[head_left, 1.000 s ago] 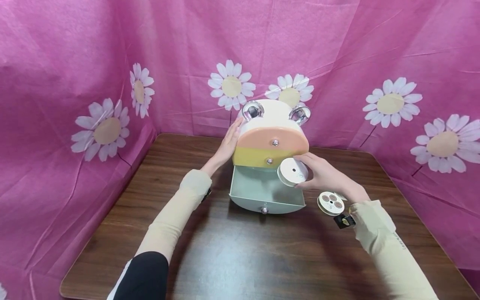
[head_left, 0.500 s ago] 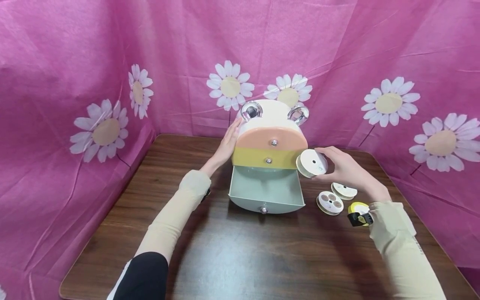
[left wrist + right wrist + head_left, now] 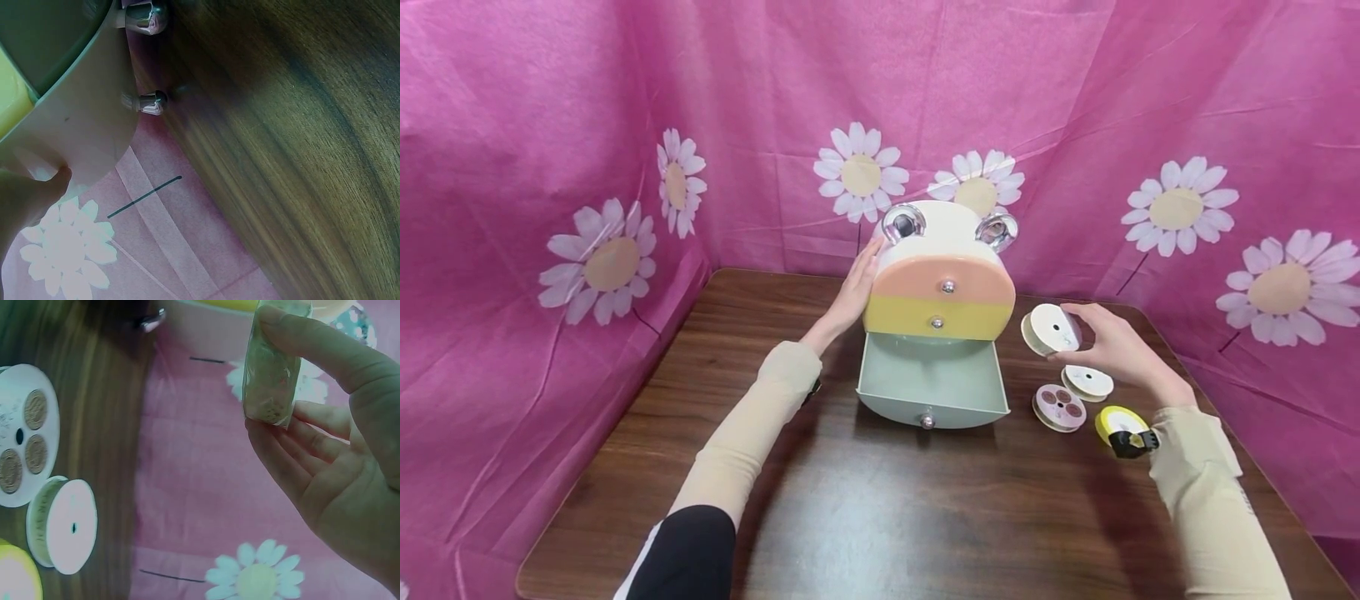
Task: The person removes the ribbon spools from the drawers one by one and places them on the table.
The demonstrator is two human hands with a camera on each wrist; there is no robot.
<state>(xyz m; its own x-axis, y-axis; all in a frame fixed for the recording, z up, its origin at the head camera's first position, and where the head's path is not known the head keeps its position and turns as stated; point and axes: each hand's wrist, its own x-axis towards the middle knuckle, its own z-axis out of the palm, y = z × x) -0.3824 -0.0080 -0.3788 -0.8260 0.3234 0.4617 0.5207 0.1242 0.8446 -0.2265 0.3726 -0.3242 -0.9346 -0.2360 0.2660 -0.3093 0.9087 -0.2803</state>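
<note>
A small frog-shaped chest of drawers (image 3: 942, 268) stands on the table, with white top, peach and yellow drawers and silver knobs. Its pale green bottom drawer (image 3: 931, 379) is pulled out. My left hand (image 3: 852, 292) rests along the chest's left side, with extended fingers; its thumb (image 3: 59, 181) shows against the wall in the left wrist view. To the right of the chest, my right hand (image 3: 1112, 340) grips a white ribbon spool (image 3: 1051, 330) between thumb and fingers. The right wrist view shows this spool (image 3: 270, 381) edge-on, with pale ribbon under clear wrap.
On the table below my right hand lie a white spool (image 3: 1087, 382), a spool with brown round marks (image 3: 1059, 407) and a yellow-rimmed spool (image 3: 1118, 423). A pink flowered curtain (image 3: 1060, 100) hangs behind and beside the wooden table (image 3: 865, 500).
My right hand has carried the white ribbon spool from over the open drawer to the right, beyond the chest. The other spools have come into fuller view. My left hand has stayed put.
</note>
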